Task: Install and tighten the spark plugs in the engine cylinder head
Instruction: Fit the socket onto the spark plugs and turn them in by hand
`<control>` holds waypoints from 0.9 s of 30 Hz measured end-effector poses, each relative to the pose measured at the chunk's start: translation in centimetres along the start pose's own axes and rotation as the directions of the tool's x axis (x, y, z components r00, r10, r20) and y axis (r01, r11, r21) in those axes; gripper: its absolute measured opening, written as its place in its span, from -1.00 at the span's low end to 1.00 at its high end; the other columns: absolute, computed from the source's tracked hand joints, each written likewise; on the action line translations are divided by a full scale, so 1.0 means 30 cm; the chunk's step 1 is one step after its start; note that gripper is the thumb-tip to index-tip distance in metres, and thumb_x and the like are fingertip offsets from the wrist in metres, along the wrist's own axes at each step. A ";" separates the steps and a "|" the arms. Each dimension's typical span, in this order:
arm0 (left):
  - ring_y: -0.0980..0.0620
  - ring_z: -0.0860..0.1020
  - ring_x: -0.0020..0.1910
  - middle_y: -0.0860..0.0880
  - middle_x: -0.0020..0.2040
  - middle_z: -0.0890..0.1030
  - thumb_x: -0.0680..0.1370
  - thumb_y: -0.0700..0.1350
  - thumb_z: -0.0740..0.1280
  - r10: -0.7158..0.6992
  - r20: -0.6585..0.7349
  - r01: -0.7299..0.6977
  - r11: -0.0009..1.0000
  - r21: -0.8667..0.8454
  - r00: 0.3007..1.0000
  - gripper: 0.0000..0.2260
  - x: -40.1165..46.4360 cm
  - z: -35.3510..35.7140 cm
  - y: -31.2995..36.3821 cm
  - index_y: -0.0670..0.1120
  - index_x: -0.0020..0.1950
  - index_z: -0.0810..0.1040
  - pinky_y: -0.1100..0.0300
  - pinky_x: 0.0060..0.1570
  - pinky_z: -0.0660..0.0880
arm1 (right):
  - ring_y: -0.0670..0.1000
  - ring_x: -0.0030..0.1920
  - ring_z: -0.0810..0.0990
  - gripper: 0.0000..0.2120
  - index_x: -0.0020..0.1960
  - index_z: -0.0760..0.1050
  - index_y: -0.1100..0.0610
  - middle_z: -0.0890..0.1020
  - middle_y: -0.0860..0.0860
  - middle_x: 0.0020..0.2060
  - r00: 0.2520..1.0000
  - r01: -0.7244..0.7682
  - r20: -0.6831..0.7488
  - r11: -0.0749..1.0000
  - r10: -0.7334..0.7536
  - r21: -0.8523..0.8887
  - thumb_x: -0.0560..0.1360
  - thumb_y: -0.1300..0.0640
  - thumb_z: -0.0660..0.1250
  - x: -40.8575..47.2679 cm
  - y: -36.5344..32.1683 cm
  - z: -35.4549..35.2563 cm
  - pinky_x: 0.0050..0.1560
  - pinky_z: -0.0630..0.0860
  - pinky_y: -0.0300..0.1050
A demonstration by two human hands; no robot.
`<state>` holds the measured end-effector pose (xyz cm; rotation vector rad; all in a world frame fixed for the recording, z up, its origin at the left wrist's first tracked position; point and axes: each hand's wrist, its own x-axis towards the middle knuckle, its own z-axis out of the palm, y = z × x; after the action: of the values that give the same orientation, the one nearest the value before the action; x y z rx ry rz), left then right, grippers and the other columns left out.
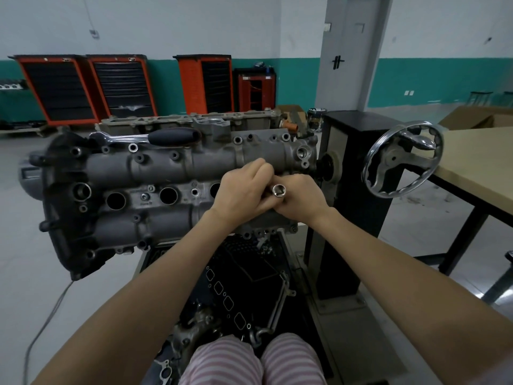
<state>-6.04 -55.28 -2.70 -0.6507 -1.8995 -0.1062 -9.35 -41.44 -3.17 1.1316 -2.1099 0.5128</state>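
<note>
The grey engine cylinder head (155, 168) sits on a stand, its row of round spark plug wells (168, 195) facing me. Both hands meet over the rightmost well. My left hand (241, 190) and my right hand (301, 198) both grip a chrome socket (278, 190) whose open square-drive end points up at me. The lower part of the socket and the well beneath it are hidden by my fingers. No spark plug is visible. A ratchet wrench with a black handle (166, 137) lies on top of the head at the far side.
A chrome handwheel (404, 159) on the black stand column (352, 190) is right of the head. A wooden table (477, 159) stands at far right. Orange tool cabinets (83, 87) line the back wall. Engine parts (241, 287) lie below, by my knees.
</note>
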 end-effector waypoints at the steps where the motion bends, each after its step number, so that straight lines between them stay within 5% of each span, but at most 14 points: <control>1: -0.04 0.41 -0.50 -0.10 -0.40 0.43 0.44 0.02 0.26 -0.001 -0.004 0.001 1.000 0.007 1.000 -0.69 -0.001 0.002 0.000 -0.21 -0.34 0.40 0.27 -0.49 0.13 | 0.20 -0.52 0.50 -0.69 -0.23 0.54 0.26 0.55 0.15 -0.50 1.000 -0.002 -0.009 1.000 0.002 -0.004 0.39 0.06 0.12 -0.002 0.002 0.003 -0.51 0.34 -0.13; 5: -0.03 0.36 -0.58 -0.07 -0.49 0.40 0.44 0.02 0.30 -0.009 -0.045 0.009 1.000 -0.011 0.999 -0.66 -0.010 0.005 -0.005 -0.18 -0.42 0.38 0.29 -0.51 0.11 | 0.21 -0.43 0.55 -0.76 -0.25 0.55 0.25 0.59 0.15 -0.43 0.997 -0.071 0.008 0.997 0.071 -0.005 0.42 0.11 0.22 -0.003 0.013 0.017 -0.46 0.39 -0.07; 9: -0.05 0.34 -0.61 -0.08 -0.52 0.39 0.40 -0.05 0.44 -0.004 -0.036 0.003 0.999 -0.035 0.999 -0.65 -0.014 0.011 -0.005 -0.19 -0.44 0.39 0.29 -0.57 0.14 | 0.18 -0.45 0.53 -0.65 -0.30 0.55 0.20 0.58 0.10 -0.47 0.997 -0.075 -0.022 0.997 0.075 0.002 0.38 0.00 0.09 -0.004 0.008 0.019 -0.48 0.34 -0.14; 14: -0.08 0.35 -0.58 -0.13 -0.43 0.44 0.47 -0.08 0.25 -0.021 0.028 0.023 0.996 -0.088 0.999 -0.73 -0.018 0.002 0.008 -0.24 -0.35 0.42 0.26 -0.56 0.20 | 0.16 -0.48 0.52 -0.73 -0.14 0.53 0.21 0.56 0.07 -0.48 0.996 -0.090 0.010 0.991 0.092 -0.101 0.38 0.01 0.22 -0.001 0.012 0.022 -0.45 0.17 -0.22; 18: -0.06 0.35 -0.54 -0.14 -0.36 0.43 0.47 -0.07 0.21 -0.012 0.083 0.023 0.990 -0.136 0.997 -0.74 -0.016 -0.009 0.016 -0.25 -0.30 0.40 0.28 -0.52 0.18 | 0.17 -0.47 0.52 -0.73 -0.06 0.52 0.24 0.57 0.10 -0.45 0.998 -0.048 0.036 0.993 0.052 -0.108 0.40 0.04 0.24 -0.003 0.013 0.019 -0.50 0.26 -0.16; 23: 0.06 0.25 -0.50 -0.08 -0.41 0.40 0.41 -0.04 0.25 -0.039 0.058 0.046 0.991 -0.122 0.998 -0.74 -0.016 -0.013 0.015 -0.22 -0.34 0.37 0.28 -0.53 0.16 | 0.16 -0.51 0.49 -0.90 -0.21 0.54 0.27 0.55 0.11 -0.48 1.000 -0.010 -0.005 1.000 0.010 -0.029 0.39 0.22 0.31 -0.014 0.010 0.017 -0.56 0.38 -0.04; 27: -0.02 0.36 -0.59 -0.07 -0.51 0.41 0.41 -0.07 0.36 -0.038 -0.004 0.038 0.999 -0.038 0.999 -0.70 -0.023 0.007 0.003 -0.19 -0.43 0.38 0.25 -0.61 0.22 | 0.10 -0.52 0.49 -0.72 -0.30 0.52 0.22 0.53 0.06 -0.52 0.998 -0.011 -0.056 1.000 0.010 -0.014 0.41 0.07 0.15 -0.015 0.009 0.022 -0.55 0.32 -0.16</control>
<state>-5.98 -55.41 -3.41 -0.6394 -1.9093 -0.1679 -9.65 -41.45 -3.97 1.0864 -2.0696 0.5276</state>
